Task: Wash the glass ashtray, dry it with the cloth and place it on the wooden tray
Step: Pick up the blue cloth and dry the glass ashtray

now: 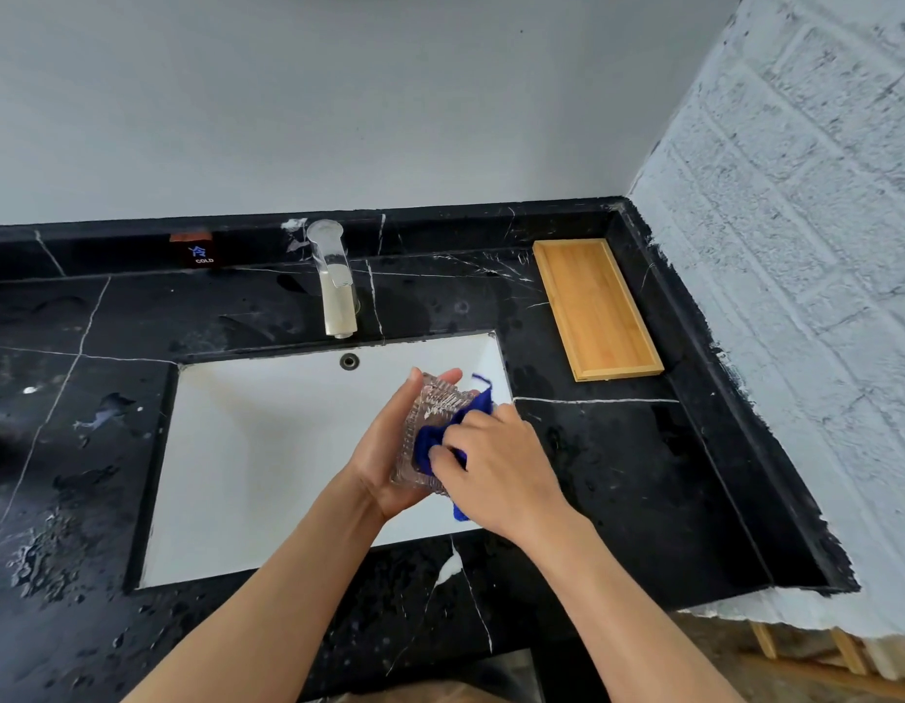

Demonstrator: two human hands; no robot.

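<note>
My left hand (387,449) holds the ribbed glass ashtray (432,413) tilted on edge over the right side of the white sink (247,449). A blue cloth (430,443) is pressed into the hollow of the ashtray by my right hand (496,464), which is closed around it; loose ends of the cloth stick out above and below the hand. The wooden tray (595,309) lies on the black counter at the back right, with nothing on it.
A chrome tap (336,281) stands behind the sink, with no water running. The black marble counter (617,479) is wet with drops on the left. A rough white wall (795,296) closes the right side.
</note>
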